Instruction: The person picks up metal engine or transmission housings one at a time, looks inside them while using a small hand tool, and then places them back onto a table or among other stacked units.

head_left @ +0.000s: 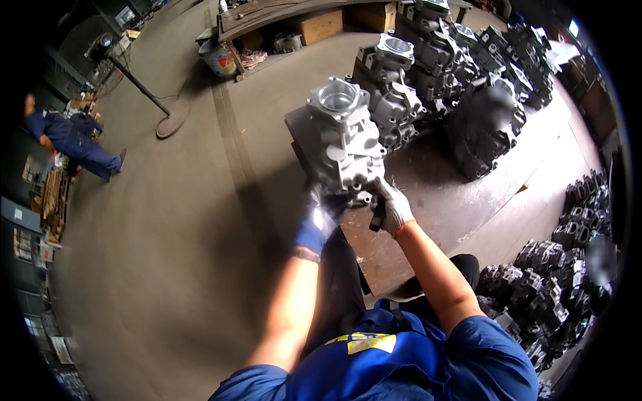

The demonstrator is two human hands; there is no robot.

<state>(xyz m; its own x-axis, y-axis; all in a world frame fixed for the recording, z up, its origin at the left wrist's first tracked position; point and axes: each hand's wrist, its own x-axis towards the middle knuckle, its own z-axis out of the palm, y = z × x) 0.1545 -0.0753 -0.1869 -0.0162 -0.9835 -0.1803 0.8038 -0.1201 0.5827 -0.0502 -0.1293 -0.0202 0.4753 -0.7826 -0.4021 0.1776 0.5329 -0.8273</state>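
So, aluminium casting [348,144] is at the worktop's [435,200] left edge, toward the far-left corner, standing roughly upright, round bore facing up. Can't tell whether its base touches the worktop or sits just above it. Left hand [319,208], gloved with a blue cuff, is at the casting's lower left side; motion blur plus shadow hide the fingers, so can't tell how closed that grip is. Right hand [396,206], pale glove with an orange band at the wrist, is at the casting's lower right corner, fingers bent. Short black cylindrical piece [377,217] sits at the palm side of it; can't tell if the fingers close on that, on the casting, or both. Next casting [391,100] stands just behind, more grey castings [438,70] crowd the worktop's far edge. Darker casting [485,130] stands separately, nearer the right edge. Pile of small castings [548,287] lies on the floor off the right edge. Beyond the far edge: bench [267,20] with wooden boxes [321,28] under it, bucket [218,59] by its left end. Co-worker [77,140] in blue workwear is well off to the left.
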